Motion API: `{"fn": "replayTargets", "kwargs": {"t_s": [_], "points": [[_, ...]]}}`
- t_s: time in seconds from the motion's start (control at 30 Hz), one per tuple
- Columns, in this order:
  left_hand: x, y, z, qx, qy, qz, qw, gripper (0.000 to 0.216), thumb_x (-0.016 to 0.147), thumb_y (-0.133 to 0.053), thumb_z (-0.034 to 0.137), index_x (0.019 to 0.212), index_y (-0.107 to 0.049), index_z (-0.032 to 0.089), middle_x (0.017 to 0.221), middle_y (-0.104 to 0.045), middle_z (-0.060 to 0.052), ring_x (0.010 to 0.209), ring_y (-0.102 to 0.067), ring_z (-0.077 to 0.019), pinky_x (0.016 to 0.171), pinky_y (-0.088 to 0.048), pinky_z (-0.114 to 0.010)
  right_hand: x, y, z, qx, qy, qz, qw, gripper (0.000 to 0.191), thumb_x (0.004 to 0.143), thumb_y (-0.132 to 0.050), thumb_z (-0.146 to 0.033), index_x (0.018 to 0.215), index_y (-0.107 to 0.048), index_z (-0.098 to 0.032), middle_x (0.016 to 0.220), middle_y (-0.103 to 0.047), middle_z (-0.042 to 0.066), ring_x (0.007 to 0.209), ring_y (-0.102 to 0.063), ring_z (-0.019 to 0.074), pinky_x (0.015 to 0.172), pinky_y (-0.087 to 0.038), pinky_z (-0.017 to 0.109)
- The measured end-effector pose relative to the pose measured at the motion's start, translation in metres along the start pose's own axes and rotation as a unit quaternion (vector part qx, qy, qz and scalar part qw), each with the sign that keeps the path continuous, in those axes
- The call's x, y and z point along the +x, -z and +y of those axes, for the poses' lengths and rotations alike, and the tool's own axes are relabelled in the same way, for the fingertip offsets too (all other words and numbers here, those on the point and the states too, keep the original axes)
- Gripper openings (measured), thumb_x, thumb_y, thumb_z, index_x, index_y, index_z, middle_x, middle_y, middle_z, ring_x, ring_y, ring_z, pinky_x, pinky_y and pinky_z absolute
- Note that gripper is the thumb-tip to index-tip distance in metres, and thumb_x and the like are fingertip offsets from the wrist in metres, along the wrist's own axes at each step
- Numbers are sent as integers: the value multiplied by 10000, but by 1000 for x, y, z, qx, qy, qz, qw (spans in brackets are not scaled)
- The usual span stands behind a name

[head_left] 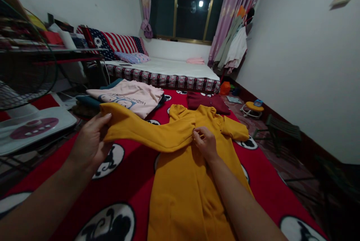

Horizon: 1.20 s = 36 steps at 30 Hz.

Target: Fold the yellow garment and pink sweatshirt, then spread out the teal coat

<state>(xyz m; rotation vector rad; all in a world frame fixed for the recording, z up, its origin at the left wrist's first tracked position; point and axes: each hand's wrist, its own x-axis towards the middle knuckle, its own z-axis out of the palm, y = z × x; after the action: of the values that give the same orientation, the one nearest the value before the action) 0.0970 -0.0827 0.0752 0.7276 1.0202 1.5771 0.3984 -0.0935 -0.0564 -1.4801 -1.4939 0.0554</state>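
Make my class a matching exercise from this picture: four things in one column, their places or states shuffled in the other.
1. left hand
2. maroon garment
3. right hand
4. pale pink top

A. pinches cloth over the yellow garment's body
B. bears printed lettering
C. holds yellow cloth out beside the garment's body
D. lies just beyond the yellow garment

Pairs: 1-C, 2-D, 3-A, 4-B

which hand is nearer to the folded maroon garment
Right. The right hand is on the near side of the folded maroon garment, pinching the yellow garment; the left hand is farther off to the left, holding a sleeve end.
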Motion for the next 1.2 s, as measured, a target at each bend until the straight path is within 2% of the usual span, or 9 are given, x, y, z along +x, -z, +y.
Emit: {"fn": "replayTargets", "kwargs": {"t_s": [0.13,0.3,0.43,0.57,0.7,0.77,0.87,1.07,1.2], "points": [[-8,-12,-8,-2,-17,-121,992,289,755,-631,129,1041,-669,145,824,-731,-2,605,-657,-110,565,-549,-164,-1,-4,-3,38,-33,-31,998,274,886,-499,-396,787,-658,-195,770,-678,28,667,-595,153,656,-438,253],[-35,-24,-26,49,32,-277,959,337,732,-726,307,1038,-672,177,873,-714,-20,720,-661,-153,627,-529,-195,2,-1,2,104,-120,0,987,368,872,-493,-492,797,-666,-175,732,-671,31,637,-604,157,623,-441,251],[-71,-36,-49,150,37,-471,868,203,805,-638,338,887,-673,156,756,-638,-12,671,-587,-133,590,-447,-193,11,8,-13,159,-173,-5,972,485,823,-489,-615,864,-649,-159,786,-682,52,595,-602,150,546,-438,242],[-101,-50,-73,258,-46,-609,749,112,811,-577,173,829,-683,142,713,-593,-2,640,-510,-104,577,-369,-195,18,17,-40,140,-186,-125,964,599,848,-353,-682,795,-670,-177,790,-695,81,620,-608,175,509,-432,261],[-118,-59,-91,234,-81,-686,684,158,825,-593,162,929,-712,170,787,-659,-19,658,-554,-105,578,-382,-187,15,19,-48,34,-122,-196,972,327,700,-662,-532,657,-660,-207,659,-654,42,618,-590,199,551,-443,295],[-122,-61,-94,225,-78,-704,669,166,845,-602,214,958,-717,174,805,-676,-34,664,-575,-113,587,-401,-194,14,22,-43,6,-127,-174,977,223,559,-758,-327,727,-684,-201,664,-644,25,624,-581,192,571,-447,293],[-121,-62,-94,227,-59,-694,681,222,875,-589,318,992,-701,168,853,-687,-49,699,-603,-128,612,-439,-203,13,39,-27,59,-210,-81,973,374,523,-691,-220,895,-692,-178,667,-636,7,595,-578,177,548,-449,280],[-60,-64,-121,275,-185,-480,813,204,902,-511,269,1011,-651,169,1007,-674,-72,946,-619,-178,816,-488,-269,-4,93,15,293,-404,71,863,462,447,-759,-226,896,-659,-181,695,-695,7,599,-641,176,554,-507,268],[2,-68,-158,369,-288,-415,780,343,879,-476,184,1204,-580,159,1242,-594,-126,1183,-535,-220,1040,-404,-365,-25,113,26,286,-463,49,838,409,444,-808,-216,833,-684,-196,738,-725,35,583,-654,177,489,-504,251]]}}
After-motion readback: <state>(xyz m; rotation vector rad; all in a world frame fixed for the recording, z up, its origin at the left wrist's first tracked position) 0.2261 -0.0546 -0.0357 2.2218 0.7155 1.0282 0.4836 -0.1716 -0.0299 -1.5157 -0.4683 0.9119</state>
